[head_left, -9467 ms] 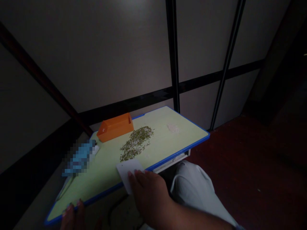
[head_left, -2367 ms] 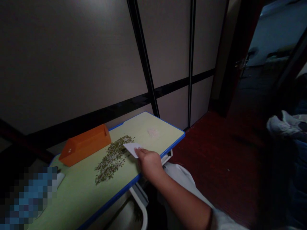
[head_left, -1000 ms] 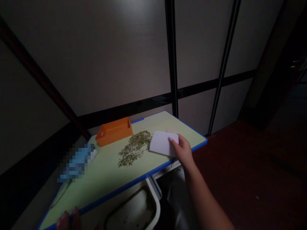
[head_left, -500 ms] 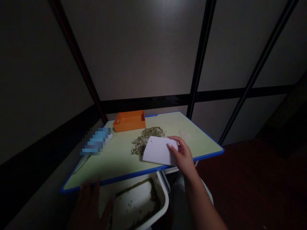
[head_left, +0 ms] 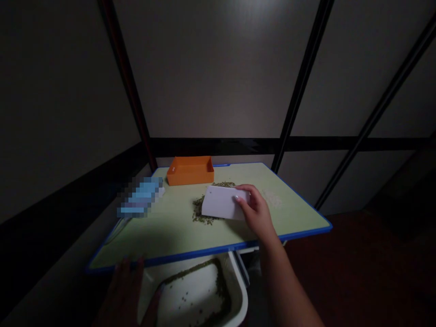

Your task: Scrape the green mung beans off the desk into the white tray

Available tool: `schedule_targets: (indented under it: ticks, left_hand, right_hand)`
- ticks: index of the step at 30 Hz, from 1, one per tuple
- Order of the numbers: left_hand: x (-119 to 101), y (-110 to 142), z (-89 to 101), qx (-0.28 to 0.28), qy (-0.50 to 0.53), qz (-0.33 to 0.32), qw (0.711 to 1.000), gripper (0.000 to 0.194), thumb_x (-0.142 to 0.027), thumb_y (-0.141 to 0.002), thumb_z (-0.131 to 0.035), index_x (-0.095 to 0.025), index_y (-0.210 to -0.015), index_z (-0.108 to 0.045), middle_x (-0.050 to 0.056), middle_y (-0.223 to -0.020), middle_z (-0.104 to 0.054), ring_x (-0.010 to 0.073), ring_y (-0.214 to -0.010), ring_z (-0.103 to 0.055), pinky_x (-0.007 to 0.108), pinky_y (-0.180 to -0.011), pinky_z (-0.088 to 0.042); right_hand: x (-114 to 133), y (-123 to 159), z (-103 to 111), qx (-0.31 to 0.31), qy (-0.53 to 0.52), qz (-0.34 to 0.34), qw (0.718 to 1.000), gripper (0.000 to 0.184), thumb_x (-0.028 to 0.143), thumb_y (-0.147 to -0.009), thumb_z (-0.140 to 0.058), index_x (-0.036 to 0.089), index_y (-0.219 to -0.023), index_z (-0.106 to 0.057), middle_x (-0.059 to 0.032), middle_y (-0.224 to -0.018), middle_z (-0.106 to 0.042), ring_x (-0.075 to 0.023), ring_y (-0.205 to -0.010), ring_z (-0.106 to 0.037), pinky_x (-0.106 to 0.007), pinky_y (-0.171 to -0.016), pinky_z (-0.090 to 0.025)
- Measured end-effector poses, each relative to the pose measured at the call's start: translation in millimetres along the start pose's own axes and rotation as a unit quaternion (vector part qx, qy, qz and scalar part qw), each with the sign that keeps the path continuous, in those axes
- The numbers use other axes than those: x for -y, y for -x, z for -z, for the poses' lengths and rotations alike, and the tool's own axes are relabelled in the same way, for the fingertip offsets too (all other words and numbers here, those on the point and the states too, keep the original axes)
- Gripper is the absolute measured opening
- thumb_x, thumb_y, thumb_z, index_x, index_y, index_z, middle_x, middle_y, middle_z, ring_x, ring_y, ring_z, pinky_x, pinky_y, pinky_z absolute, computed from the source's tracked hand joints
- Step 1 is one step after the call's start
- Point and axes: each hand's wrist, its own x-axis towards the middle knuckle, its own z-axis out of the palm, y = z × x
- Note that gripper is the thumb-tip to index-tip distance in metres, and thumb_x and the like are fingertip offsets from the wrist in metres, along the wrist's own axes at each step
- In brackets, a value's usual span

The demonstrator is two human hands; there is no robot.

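Observation:
My right hand [head_left: 256, 211] is closed on a flat white scraper [head_left: 223, 202] with a small hole near one corner, thumb on top. The scraper is tilted over a pile of small green-brown grains [head_left: 204, 219] on the table and hides part of it. At the lower left, in shadow, my left hand [head_left: 127, 290] has its fingers spread at the table's front edge and the side of a white tub [head_left: 241, 295]. Nothing shows in that hand. Inside the tub, more grains lie along the edges, with a few scattered over its floor.
The pale green table [head_left: 163, 227] has a raised blue edge. An orange open box [head_left: 190, 172] stands at its back left. Further left lies a pixelated blue item [head_left: 143, 195] with a cable. Pale crumbs [head_left: 272, 198] lie at the right. Dark-framed panels [head_left: 218, 81] rise behind.
My right hand has moved the scraper away from the table's front edge, further over the grains. The view has shifted slightly. My left hand stays about where it was.

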Motion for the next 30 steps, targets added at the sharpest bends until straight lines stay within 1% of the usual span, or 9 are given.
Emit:
schedule_targets:
  ticks: [3, 6, 9, 12, 15, 19, 23, 26, 30]
  left_hand:
    - [-7, 1, 5.8, 0.008, 0.002, 0.008, 1.0, 0.069, -0.054, -0.085, -0.033, -0.017, -0.144, -0.033, 0.016, -0.159, -0.027, 0.0308, -0.148, -0.024, 0.054, -0.112, -0.038]
    - [-12, 2, 10.0, 0.035, -0.001, 0.031, 0.999, 0.069, -0.054, -0.085, -0.032, -0.019, -0.145, -0.031, 0.014, -0.16, -0.026, 0.0297, -0.149, -0.021, 0.054, -0.115, -0.034]
    - [-12, 2, 10.6, 0.045, -0.004, 0.034, 0.998, 0.07, -0.054, -0.086, -0.031, -0.019, -0.146, -0.029, 0.014, -0.161, -0.024, 0.0294, -0.149, -0.02, 0.055, -0.117, -0.03]
    - [-9, 2, 9.4, 0.037, -0.006, 0.02, 0.999, 0.07, -0.054, -0.086, -0.031, -0.018, -0.146, -0.028, 0.015, -0.161, -0.023, 0.0301, -0.149, -0.02, 0.055, -0.117, -0.03]
    - [-8, 0, 10.5, 0.041, -0.012, 0.023, 0.999, 0.071, -0.054, -0.085, -0.034, -0.02, -0.147, -0.027, 0.015, -0.161, -0.023, 0.0317, -0.149, -0.021, 0.057, -0.116, -0.031]
    - [-15, -2, 17.9, 0.056, 0.0, 0.035, 0.998, 0.073, -0.055, -0.083, -0.037, -0.019, -0.147, -0.028, 0.015, -0.161, -0.022, 0.0326, -0.148, -0.022, 0.054, -0.114, -0.034]
    - [-23, -5, 25.5, 0.058, 0.007, 0.032, 0.998, 0.073, -0.052, -0.081, -0.041, -0.022, -0.146, -0.028, 0.012, -0.159, -0.029, 0.0338, -0.147, -0.025, 0.055, -0.113, -0.035]
    - [-26, -5, 27.4, 0.055, 0.006, 0.027, 0.998, 0.071, -0.049, -0.082, -0.041, -0.023, -0.147, -0.027, 0.011, -0.158, -0.032, 0.0329, -0.147, -0.026, 0.054, -0.112, -0.036]
    - [-26, -6, 26.5, 0.056, 0.001, 0.031, 0.998, 0.071, -0.049, -0.081, -0.04, -0.023, -0.146, -0.027, 0.01, -0.158, -0.031, 0.0321, -0.147, -0.025, 0.053, -0.113, -0.035]
  right_hand:
    - [-10, -10, -12, 0.04, -0.022, -0.008, 0.999, 0.017, 0.025, -0.084, -0.058, 0.023, -0.101, -0.061, -0.004, -0.104, -0.068, -0.0196, -0.095, -0.063, -0.03, -0.081, -0.049]
    - [-18, -10, -17, 0.05, -0.025, -0.007, 0.998, 0.018, 0.025, -0.084, -0.057, 0.023, -0.101, -0.06, -0.004, -0.105, -0.068, -0.0199, -0.097, -0.062, -0.031, -0.084, -0.048]
    - [-23, -7, -17, 0.048, -0.01, -0.011, 0.999, 0.017, 0.024, -0.084, -0.057, 0.023, -0.101, -0.06, -0.0035, -0.104, -0.067, -0.0197, -0.095, -0.061, -0.031, -0.083, -0.048]
    - [-26, -7, -16, 0.053, 0.001, -0.014, 0.998, 0.019, 0.023, -0.083, -0.056, 0.023, -0.102, -0.06, -0.0029, -0.104, -0.067, -0.0196, -0.094, -0.061, -0.03, -0.082, -0.047]
    - [-30, -8, -17, 0.063, 0.005, -0.014, 0.998, 0.02, 0.023, -0.084, -0.055, 0.023, -0.103, -0.06, -0.0028, -0.104, -0.067, -0.0203, -0.096, -0.061, -0.031, -0.084, -0.047]
    - [-31, -8, -18, 0.065, 0.009, -0.009, 0.998, 0.022, 0.023, -0.084, -0.054, 0.023, -0.105, -0.059, -0.0035, -0.106, -0.067, -0.021, -0.098, -0.061, -0.032, -0.086, -0.047]
    - [-28, -6, -18, 0.081, 0.015, -0.004, 0.997, 0.022, 0.023, -0.083, -0.054, 0.023, -0.105, -0.059, -0.0039, -0.105, -0.067, -0.0213, -0.099, -0.061, -0.032, -0.087, -0.047]
    - [-28, -5, -18, 0.098, 0.01, -0.001, 0.995, 0.022, 0.021, -0.084, -0.054, 0.023, -0.106, -0.059, -0.0039, -0.107, -0.067, -0.0205, -0.1, -0.061, -0.032, -0.087, -0.047]
    - [-29, -4, -19, 0.113, -0.001, 0.003, 0.994, 0.023, 0.02, -0.085, -0.054, 0.022, -0.107, -0.059, -0.0035, -0.109, -0.066, -0.0193, -0.101, -0.06, -0.031, -0.088, -0.046]
